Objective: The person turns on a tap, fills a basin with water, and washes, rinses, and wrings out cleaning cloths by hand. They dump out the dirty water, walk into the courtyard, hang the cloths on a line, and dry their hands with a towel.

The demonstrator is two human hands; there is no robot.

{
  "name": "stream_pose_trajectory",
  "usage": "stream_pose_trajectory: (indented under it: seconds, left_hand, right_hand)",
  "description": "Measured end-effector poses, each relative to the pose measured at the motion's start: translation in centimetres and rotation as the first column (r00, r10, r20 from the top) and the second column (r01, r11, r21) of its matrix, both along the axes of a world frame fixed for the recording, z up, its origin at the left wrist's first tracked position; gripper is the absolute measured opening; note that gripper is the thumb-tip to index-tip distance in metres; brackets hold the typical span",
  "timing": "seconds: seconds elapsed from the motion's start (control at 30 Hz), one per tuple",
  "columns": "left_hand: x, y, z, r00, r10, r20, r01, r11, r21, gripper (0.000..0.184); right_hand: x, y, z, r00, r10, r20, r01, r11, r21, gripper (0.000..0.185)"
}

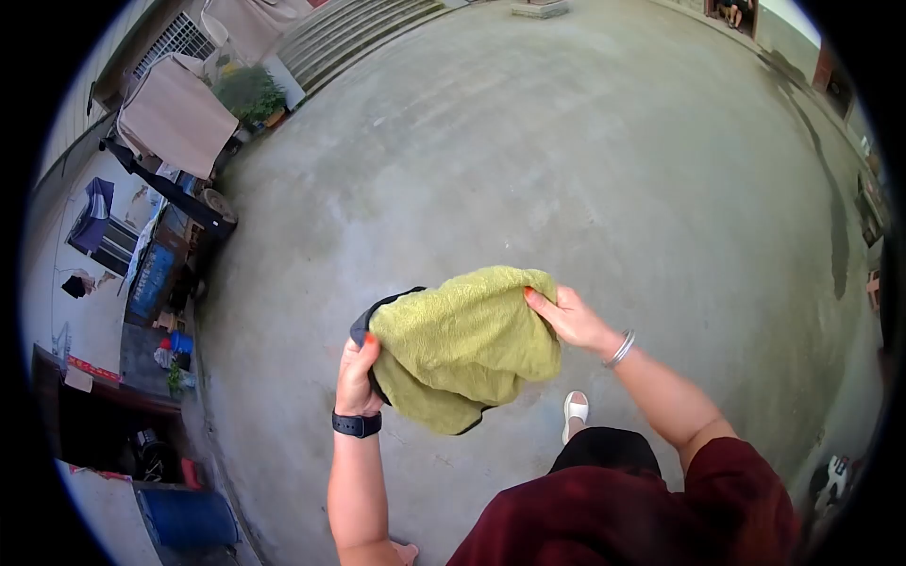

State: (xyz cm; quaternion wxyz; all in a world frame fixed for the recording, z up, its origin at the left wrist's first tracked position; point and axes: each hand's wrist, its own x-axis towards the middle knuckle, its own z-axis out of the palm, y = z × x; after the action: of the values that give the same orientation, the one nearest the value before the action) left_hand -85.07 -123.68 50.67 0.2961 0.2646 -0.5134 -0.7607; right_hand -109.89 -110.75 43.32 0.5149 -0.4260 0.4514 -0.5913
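A yellow-green cloth with a dark edge hangs spread between my two hands, above the concrete ground. My left hand, with a black watch on the wrist, grips its left side near the dark border, thumb on top. At the cloth's upper right corner, my right hand pinches the fabric between thumb and fingers; a silver bangle is on that wrist. The fingers beneath the cloth are partly hidden.
Grey concrete ground surrounds me. Steps and a potted plant stand at the upper left. A loaded cart and a blue barrel line the left wall. A person sits in a far doorway.
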Motion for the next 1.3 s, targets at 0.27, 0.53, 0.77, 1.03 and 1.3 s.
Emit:
stream_pose_trajectory:
  seconds: [0.27, 0.53, 0.77, 1.03, 1.3]
  left_hand:
    - [-8.6, -12.4, -0.2, 0.697, 0.576, 0.426, 0.065, 0.541, -0.838, 0.025]
    - [-17.0, -29.0, 1.5, 0.789, 0.501, 0.355, 0.022, 0.556, -0.831, 0.019]
    - [-25.3, -44.6, -2.6, 0.783, 0.297, 0.547, 0.305, 0.584, -0.752, 0.018]
    - [-39.6, -57.9, 11.3, 1.000, 0.002, 0.010, 0.007, 0.660, -0.751, 0.030]
    - [-53.4, -65.8, 20.0, 0.967, -0.225, -0.119, -0.164, -0.194, -0.967, 0.058]
  right_hand:
    - [-15.8, -15.6, 10.6, 0.720, -0.085, -0.688, 0.065, 0.996, -0.055, 0.020]
    - [-24.4, -30.6, 12.8, 0.041, -0.484, -0.874, 0.197, 0.862, -0.468, 0.022]
    - [-29.6, -41.1, 14.1, 0.754, -0.155, -0.639, 0.360, 0.911, 0.204, 0.020]
    - [-40.0, -53.7, 19.3, 0.849, -0.524, 0.070, 0.513, 0.785, -0.349, 0.027]
    - [-48.7, -72.6, 15.4, -0.114, -0.977, 0.179, 0.149, -0.195, -0.969, 0.055]
